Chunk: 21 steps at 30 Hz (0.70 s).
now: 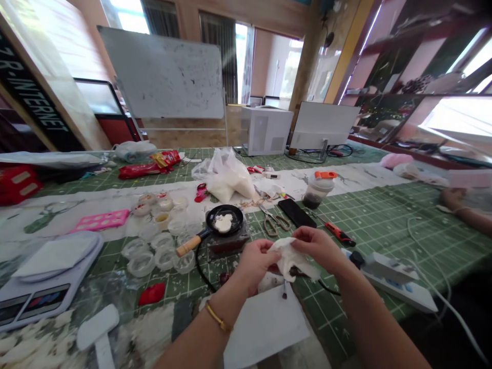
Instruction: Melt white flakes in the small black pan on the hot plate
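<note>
Between my two hands is a crumpled white tissue (286,253). My left hand (255,261) pinches its left side, and my right hand (313,246) pinches its upper right. Just below the tissue, a small dark-tipped brush (284,293) shows in part; I cannot tell what bears it. Under my hands lies a white sheet (267,325). A small black pan (225,219) with a wooden handle sits on a small dark burner (229,243) to the left, holding a melted-looking white lump (223,223). Scissors (274,223) and a black phone (296,212) lie beyond my hands.
Clear plastic cups (163,251), a pink mould (102,220) and a kitchen scale (49,282) stand left. A plastic bag of white material (230,179) is behind the pan. Rightward are a lidded cup (319,189), a screwdriver (340,234), a power strip (390,282) and another person's arm (467,207).
</note>
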{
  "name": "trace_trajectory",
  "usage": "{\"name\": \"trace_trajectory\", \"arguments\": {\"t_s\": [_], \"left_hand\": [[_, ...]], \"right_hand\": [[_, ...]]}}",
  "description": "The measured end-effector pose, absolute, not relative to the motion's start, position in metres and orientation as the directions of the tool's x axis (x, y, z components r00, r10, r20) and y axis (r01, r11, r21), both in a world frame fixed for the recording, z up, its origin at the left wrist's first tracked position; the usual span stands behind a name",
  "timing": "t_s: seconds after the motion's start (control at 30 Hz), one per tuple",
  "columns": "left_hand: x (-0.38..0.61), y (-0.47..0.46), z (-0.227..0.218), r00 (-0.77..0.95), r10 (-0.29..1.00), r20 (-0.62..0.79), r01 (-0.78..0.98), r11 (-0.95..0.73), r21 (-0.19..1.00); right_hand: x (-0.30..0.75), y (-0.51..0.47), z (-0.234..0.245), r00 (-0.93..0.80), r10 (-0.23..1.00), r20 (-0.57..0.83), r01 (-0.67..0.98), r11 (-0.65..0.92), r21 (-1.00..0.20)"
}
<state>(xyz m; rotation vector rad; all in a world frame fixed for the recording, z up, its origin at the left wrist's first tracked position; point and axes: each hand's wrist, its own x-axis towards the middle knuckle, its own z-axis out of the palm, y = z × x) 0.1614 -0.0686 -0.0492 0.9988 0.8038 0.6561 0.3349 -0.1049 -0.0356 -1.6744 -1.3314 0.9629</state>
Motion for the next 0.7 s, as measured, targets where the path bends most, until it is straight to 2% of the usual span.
{"name": "trace_trajectory", "arguments": {"t_s": [0.17, 0.2, 0.27, 0.33, 0.4, 0.5, 0.7], "left_hand": [[0.155, -0.064, -0.060, 0.512, 0.802, -0.308, -0.072, 0.397, 0.915], [0.154, -0.064, -0.061, 0.515, 0.798, -0.314, -0.071, 0.405, 0.912], [0.153, -0.065, -0.060, 0.540, 0.777, -0.323, -0.062, 0.419, 0.906], [0.153, -0.067, -0.057, 0.571, 0.750, -0.333, -0.028, 0.423, 0.906], [0.154, -0.069, -0.053, 0.582, 0.741, -0.335, 0.016, 0.401, 0.916], [0.153, -0.075, -0.046, 0.608, 0.741, -0.285, 0.001, 0.358, 0.934], [0.135, -0.082, -0.028, 0.603, 0.783, -0.152, -0.195, 0.329, 0.924]], "right_hand": [[0.354, -0.111, -0.038, 0.226, 0.967, -0.121, 0.231, -0.174, -0.957], [0.357, -0.112, -0.038, 0.254, 0.959, -0.127, 0.245, -0.191, -0.950], [0.364, -0.111, -0.036, 0.342, 0.934, -0.101, 0.393, -0.240, -0.888], [0.373, -0.104, -0.034, 0.426, 0.902, -0.073, 0.544, -0.319, -0.776], [0.380, -0.088, -0.031, 0.472, 0.877, -0.088, 0.581, -0.384, -0.717], [0.381, -0.043, -0.030, 0.458, 0.879, -0.129, 0.509, -0.379, -0.773], [0.367, 0.068, -0.035, 0.486, 0.847, -0.215, 0.232, -0.362, -0.903]]}}
